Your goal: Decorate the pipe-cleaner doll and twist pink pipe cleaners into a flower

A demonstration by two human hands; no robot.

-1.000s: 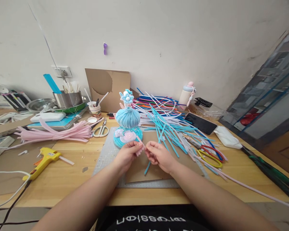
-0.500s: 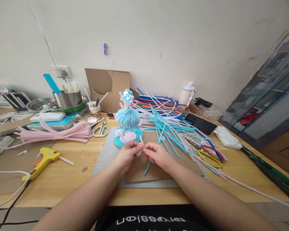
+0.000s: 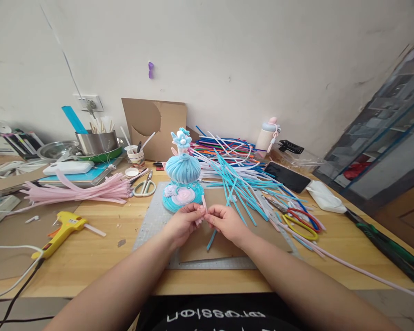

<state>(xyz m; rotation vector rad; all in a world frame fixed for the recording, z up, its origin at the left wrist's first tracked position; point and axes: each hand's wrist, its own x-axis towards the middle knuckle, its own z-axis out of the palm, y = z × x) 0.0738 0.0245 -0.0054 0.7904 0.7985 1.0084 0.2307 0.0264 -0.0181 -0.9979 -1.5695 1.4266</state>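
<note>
My left hand (image 3: pixel 186 224) and my right hand (image 3: pixel 226 221) meet over the cardboard sheet, fingertips pinched on a short pink pipe cleaner (image 3: pixel 204 201). Its tip sticks up between them, and part of it shows below my left fingers; the rest is hidden. Just beyond stands a blue pipe-cleaner figure (image 3: pixel 182 168) with a full ribbed skirt and a flower on top. It rests on a round blue base (image 3: pixel 168 198) with a pink spiral. Loose blue pipe cleaners (image 3: pixel 243 193) lie to the right of my hands.
At left are a yellow glue gun (image 3: pixel 64 232), a bundle of pink pipe cleaners (image 3: pixel 79 189) and scissors (image 3: pixel 145 185). Red and yellow-handled pliers (image 3: pixel 300 225), a black phone (image 3: pixel 287 177) and a bottle (image 3: pixel 266 136) are at right. A cutting mat (image 3: pixel 152 230) lies under the cardboard (image 3: pixel 200 248).
My hands stay almost in place. The upright tip of the pink pipe cleaner has shifted very slightly to the right and down.
</note>
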